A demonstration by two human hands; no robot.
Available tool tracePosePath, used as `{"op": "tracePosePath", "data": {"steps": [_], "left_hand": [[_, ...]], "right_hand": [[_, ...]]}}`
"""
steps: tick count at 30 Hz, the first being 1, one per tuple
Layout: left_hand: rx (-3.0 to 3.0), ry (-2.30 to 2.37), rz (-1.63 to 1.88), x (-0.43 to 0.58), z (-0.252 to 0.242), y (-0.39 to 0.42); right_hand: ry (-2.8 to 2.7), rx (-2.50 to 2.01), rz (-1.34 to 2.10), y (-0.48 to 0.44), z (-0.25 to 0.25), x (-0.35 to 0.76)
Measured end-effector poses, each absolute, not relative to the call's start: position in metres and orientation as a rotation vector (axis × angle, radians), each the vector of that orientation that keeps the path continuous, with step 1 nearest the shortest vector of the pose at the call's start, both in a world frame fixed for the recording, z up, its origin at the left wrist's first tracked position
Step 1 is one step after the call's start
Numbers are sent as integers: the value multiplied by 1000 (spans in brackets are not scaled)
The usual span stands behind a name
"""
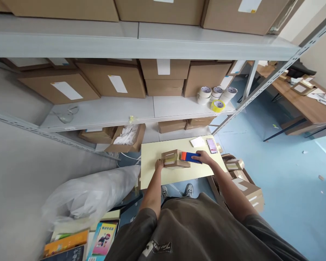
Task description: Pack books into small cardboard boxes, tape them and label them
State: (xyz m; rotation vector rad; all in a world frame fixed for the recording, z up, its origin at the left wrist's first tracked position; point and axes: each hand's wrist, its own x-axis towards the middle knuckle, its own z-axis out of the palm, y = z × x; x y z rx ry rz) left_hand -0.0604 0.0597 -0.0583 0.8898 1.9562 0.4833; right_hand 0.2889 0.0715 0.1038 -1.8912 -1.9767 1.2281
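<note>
A small cardboard box (176, 164) lies on the pale yellow tabletop (165, 178), with a yellowish strip of tape along its top. My left hand (159, 164) grips the box's left end, fingers closed around the edge. In my right hand (202, 158) is a blue tape dispenser (191, 157) with an orange end, which meets the right part of the box's top. The dispenser's underside and the tape inside are hidden. Behind my right hand lie a white pad (197, 141) and a purple-and-white packet (212, 145).
Grey metal shelving (152, 47) with cardboard boxes rises ahead. White tape rolls (205, 95) and a yellow roll (217, 106) sit on its middle shelf. A large plastic bag (92, 195) and books (104, 239) are at left; boxes (247, 192) stand on the floor at right.
</note>
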Motion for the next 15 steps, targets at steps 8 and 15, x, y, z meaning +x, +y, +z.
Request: {"op": "tracePosePath", "data": {"steps": [8, 15], "left_hand": [[993, 1701, 802, -86, -24, 50], [895, 1656, 926, -69, -15, 39]], "right_hand": [[-2279, -1896, 1002, 90, 117, 173], [-2474, -1899, 946, 103, 121, 126]]}}
